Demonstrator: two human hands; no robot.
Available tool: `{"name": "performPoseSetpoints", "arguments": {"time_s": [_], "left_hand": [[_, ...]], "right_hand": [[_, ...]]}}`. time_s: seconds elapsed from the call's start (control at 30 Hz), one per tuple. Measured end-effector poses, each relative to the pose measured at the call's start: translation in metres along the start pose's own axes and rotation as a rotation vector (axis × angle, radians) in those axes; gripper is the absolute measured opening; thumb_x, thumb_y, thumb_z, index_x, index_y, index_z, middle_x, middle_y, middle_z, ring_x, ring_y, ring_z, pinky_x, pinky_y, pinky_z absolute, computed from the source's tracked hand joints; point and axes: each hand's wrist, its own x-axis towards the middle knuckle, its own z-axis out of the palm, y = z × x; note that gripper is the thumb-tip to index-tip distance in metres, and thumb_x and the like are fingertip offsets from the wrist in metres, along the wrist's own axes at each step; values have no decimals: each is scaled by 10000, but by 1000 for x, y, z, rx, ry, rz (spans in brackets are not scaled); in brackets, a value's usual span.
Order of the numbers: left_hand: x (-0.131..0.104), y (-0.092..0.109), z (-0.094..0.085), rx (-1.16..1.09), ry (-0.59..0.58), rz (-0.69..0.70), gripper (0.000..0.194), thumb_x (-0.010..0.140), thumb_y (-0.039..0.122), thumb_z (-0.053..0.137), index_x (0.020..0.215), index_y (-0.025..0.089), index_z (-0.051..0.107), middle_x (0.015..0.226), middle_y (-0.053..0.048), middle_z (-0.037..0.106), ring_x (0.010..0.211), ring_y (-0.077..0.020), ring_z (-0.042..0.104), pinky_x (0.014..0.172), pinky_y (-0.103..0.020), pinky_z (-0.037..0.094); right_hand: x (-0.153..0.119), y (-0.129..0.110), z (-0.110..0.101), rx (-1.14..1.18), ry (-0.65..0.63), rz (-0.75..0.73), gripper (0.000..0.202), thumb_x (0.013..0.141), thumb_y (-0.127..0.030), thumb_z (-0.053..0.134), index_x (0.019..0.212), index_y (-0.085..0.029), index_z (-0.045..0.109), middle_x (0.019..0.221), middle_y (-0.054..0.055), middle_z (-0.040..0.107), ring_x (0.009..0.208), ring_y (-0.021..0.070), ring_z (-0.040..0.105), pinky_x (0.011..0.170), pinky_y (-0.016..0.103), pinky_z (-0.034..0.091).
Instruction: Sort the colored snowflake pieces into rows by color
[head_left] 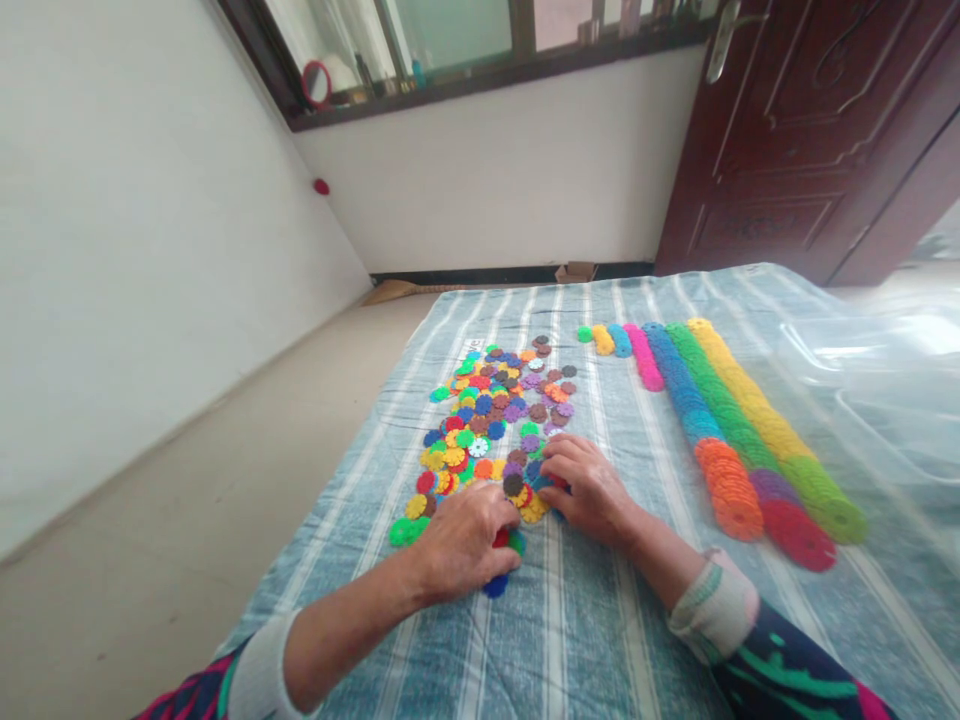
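Note:
A loose pile of round, notched plastic discs [484, 405] in many colours spreads over the striped cloth. My left hand [469, 535] is at the near end of the pile, fingers curled over red, green and blue discs; its fingertips are partly hidden. My right hand [585, 485] reaches in from the right with bent fingers around a few blue and red discs at the pile's edge; what it grips is hard to make out. Between the hands lie a black disc [513, 485] and yellow discs [533, 510].
To the right, overlapping discs form rows by colour, including a yellow row [739, 385], a green row [712, 395] and orange discs [727, 490]. Clear plastic containers [892, 400] stand at the far right. Beyond the striped cloth [585, 640] are a wall and a door.

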Motion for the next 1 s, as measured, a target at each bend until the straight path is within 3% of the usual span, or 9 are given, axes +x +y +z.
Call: {"name": "performPoseSetpoints", "arguments": {"time_s": [0.2,0.4,0.57,0.7,1.0], "left_hand": [[3,2,0,-15,-8,25,90,650,184,559,737,190,585,818,-37,581,813,-192,516,716,-292,374],[9,3,-5,-298,-3,-78,77,581,114,529,622,178,538,686,9,550,701,-136,505,646,-245,356],[19,-2,-6,-633,143,-174,30,629,152,541,636,170,563,634,33,520,614,-102,473,587,-217,362],[27,-2,-7,-832,226,-221,45,661,201,562,654,158,572,602,38,512,565,-90,453,554,-212,363],[39,1,-8,-801,290,-120,111,681,166,557,692,157,666,680,15,577,639,-103,521,587,-204,406]], "right_hand": [[1,2,0,54,94,34,63,786,-142,616,769,-202,626,911,60,656,951,205,562,856,367,444],[4,-6,-5,190,129,86,92,794,-168,612,710,-204,615,777,35,647,795,169,584,754,306,466],[6,-18,-9,438,17,108,47,765,-189,653,725,-196,630,734,10,636,683,128,579,634,240,453],[6,-20,-4,424,10,117,77,738,-142,644,679,-185,622,699,-1,615,642,114,547,601,225,419],[8,-15,4,478,81,340,179,682,-56,606,770,-195,676,649,-43,624,576,96,536,549,197,405]]}}
